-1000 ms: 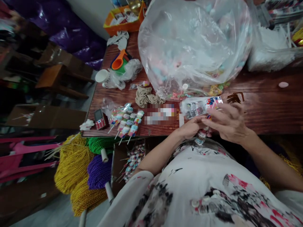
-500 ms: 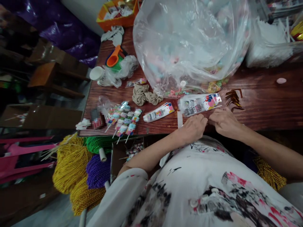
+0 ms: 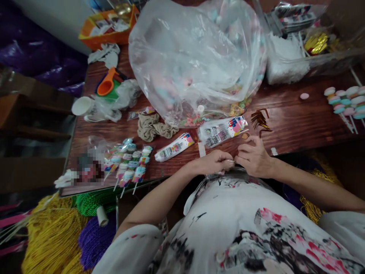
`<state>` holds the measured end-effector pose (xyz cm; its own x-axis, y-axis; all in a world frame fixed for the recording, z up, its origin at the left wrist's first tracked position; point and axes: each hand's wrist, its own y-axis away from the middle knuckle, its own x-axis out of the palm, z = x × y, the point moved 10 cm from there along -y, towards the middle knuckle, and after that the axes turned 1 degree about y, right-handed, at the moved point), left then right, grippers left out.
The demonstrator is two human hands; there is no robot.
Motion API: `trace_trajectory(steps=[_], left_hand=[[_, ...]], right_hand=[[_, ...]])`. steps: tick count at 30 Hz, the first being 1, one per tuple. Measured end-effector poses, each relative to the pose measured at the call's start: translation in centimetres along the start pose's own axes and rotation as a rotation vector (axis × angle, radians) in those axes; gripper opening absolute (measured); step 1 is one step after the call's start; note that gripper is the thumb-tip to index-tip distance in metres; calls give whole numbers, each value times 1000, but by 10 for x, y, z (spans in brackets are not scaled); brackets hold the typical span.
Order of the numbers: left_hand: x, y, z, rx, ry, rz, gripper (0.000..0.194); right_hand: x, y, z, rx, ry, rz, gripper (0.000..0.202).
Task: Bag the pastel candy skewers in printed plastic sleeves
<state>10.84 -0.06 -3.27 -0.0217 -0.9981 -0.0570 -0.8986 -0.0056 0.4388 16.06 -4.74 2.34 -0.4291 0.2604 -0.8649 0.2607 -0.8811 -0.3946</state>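
Observation:
My left hand (image 3: 215, 163) is closed on a clear plastic bag (image 3: 211, 176), which shows in part below the fingers in front of my shirt. Some pink shows in the bag; the rest is hidden. My right hand (image 3: 255, 159) meets it at the fingertips, thumb and fingers pinched together. What lies in that pinch is too small to make out. Just beyond the hands is a stack of flat printed bags (image 3: 221, 131). Brown-gold twist ties (image 3: 260, 121) lie past my right hand, and a smaller pile of printed bags (image 3: 174, 147) lies to the left.
Wrapped marshmallow skewers (image 3: 128, 161) lie at the left front, near a beige cloth (image 3: 154, 126). A large clear sack (image 3: 196, 57) fills the back. Unwrapped skewers (image 3: 348, 101) and a loose pink marshmallow (image 3: 304, 96) are on the right; a clear bin (image 3: 288, 72) stands behind.
The view has swung to the right, bringing the unwrapped skewers into sight. My right hand's fingers have lifted and spread a little, and the clear bag now shows below my left hand.

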Motion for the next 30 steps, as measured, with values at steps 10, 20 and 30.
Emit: trace_trajectory(steps=[10, 20, 30], left_hand=[[-36, 12, -19, 343, -209, -641, 26], [-43, -9, 31, 31, 725, -702, 29], [-40, -2, 39, 1, 887, -678, 35]], right_hand=[[-44, 26, -139, 591, -272, -318, 15], [-45, 38, -241, 806, 334, -91, 13], [-70, 46, -209, 714, -17, -285, 10]])
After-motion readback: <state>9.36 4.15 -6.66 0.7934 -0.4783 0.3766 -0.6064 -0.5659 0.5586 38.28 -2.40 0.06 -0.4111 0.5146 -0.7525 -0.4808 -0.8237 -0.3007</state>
